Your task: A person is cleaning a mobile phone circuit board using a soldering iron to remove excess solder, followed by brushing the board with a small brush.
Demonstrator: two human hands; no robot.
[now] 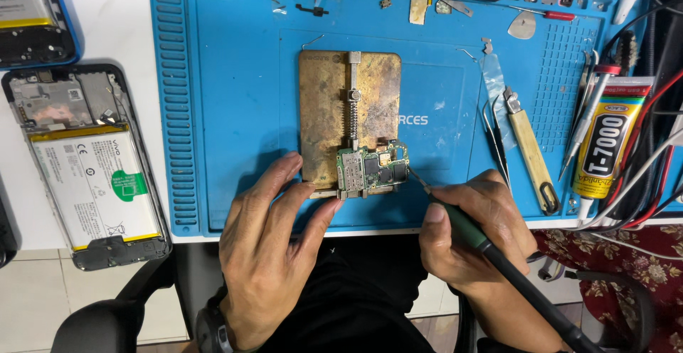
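Observation:
A small green circuit board (pixel 371 170) is clamped at the near edge of a brass holder plate (pixel 326 104) on a blue work mat (pixel 235 97). My left hand (pixel 274 243) rests on the mat's near edge, fingers spread, fingertips touching the plate's near left corner beside the board. My right hand (pixel 473 232) grips a green-handled soldering iron (pixel 462 228). Its thin tip touches the board's right edge, and its black cable runs off toward the lower right.
An opened phone with a white battery (pixel 89 171) lies on the left, another phone (pixel 32 15) above it. Tweezers (pixel 494 136), a wooden-handled tool (pixel 532 157), a glue tube (pixel 608 139) and cables crowd the mat's right side. Small parts lie along the far edge.

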